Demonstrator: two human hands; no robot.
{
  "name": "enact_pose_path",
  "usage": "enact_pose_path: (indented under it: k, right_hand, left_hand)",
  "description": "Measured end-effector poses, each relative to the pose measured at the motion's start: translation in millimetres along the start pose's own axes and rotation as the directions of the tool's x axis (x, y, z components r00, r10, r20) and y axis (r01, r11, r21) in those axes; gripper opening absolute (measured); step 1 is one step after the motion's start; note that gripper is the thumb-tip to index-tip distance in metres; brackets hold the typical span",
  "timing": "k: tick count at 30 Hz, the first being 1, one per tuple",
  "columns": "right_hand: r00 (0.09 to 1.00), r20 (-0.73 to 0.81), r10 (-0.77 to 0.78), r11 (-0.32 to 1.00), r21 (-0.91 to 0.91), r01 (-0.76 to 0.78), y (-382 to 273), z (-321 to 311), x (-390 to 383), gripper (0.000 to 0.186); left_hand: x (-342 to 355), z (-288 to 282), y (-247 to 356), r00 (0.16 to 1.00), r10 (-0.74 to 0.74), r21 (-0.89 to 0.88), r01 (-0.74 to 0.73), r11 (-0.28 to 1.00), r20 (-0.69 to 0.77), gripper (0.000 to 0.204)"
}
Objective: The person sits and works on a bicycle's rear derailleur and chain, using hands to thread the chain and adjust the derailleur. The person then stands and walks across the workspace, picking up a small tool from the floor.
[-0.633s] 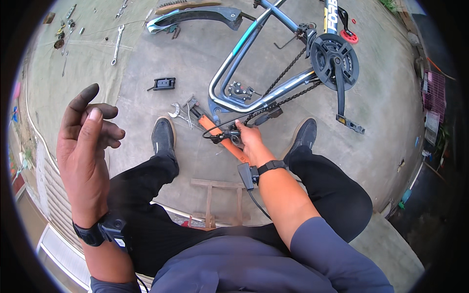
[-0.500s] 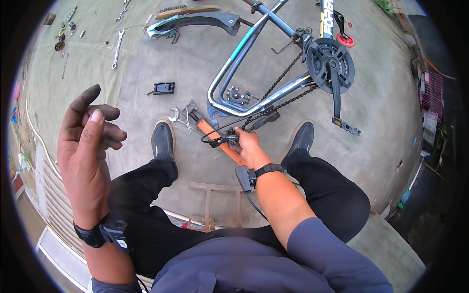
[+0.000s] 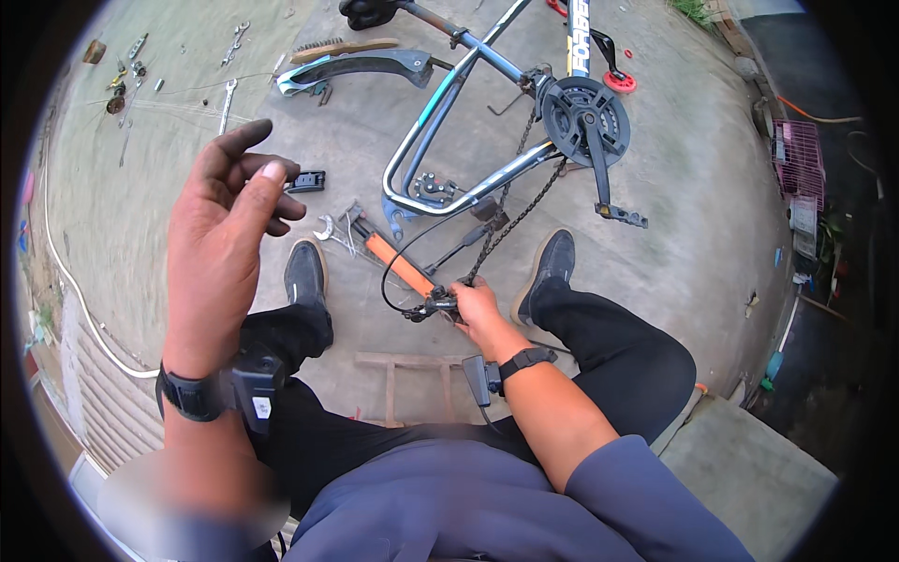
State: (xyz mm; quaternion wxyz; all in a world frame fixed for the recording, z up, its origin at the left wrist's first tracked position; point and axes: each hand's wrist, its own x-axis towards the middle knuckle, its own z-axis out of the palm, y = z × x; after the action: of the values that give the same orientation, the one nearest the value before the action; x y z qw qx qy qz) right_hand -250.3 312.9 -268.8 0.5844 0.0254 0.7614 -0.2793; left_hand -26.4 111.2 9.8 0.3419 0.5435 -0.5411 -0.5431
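Observation:
My right hand [image 3: 478,307] is closed on a black rear derailleur [image 3: 438,303], low in front of me, with the fingers partly hidden. From it the chain [image 3: 524,215] stretches up to the black crankset [image 3: 587,122] of a silver-blue bicycle frame [image 3: 440,117] lying on the ground. A black cable loops off the derailleur's left side. Raised at the left, my left hand [image 3: 225,215] holds nothing; its blackened fingers are curled loosely and apart. An orange tube-shaped tool, perhaps a pump [image 3: 398,262], lies beneath the derailleur, its lower end hidden.
Near the pump lie wrenches [image 3: 328,228]; a black folding multi-tool [image 3: 306,181] sits beyond my left fingers. A mudguard [image 3: 361,70] and a wire brush [image 3: 346,47] lie farther off. A small wooden stool [image 3: 417,361] stands between my legs. A pink wire cage [image 3: 798,155] is at right.
My right hand has drawn the derailleur toward me, away from the frame, pulling the chain longer. My left hand has moved right and slightly up. The view has shifted a little.

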Motion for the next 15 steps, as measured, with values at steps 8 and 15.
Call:
enact_pose_path:
  k: [8,15]
  right_hand:
    - [0.967,0.235,0.101,0.995,-0.04,-0.094,-83,-42,-108,0.024]
    - [0.953,0.243,0.18,0.979,-0.138,-0.149,-117,-73,-119,0.026]
  left_hand:
    - [-4,23,0,0.99,0.013,0.133,-0.032,0.991,0.141,0.044]
    - [-30,72,-41,0.905,-0.04,0.379,-0.137,0.915,0.424,0.044]
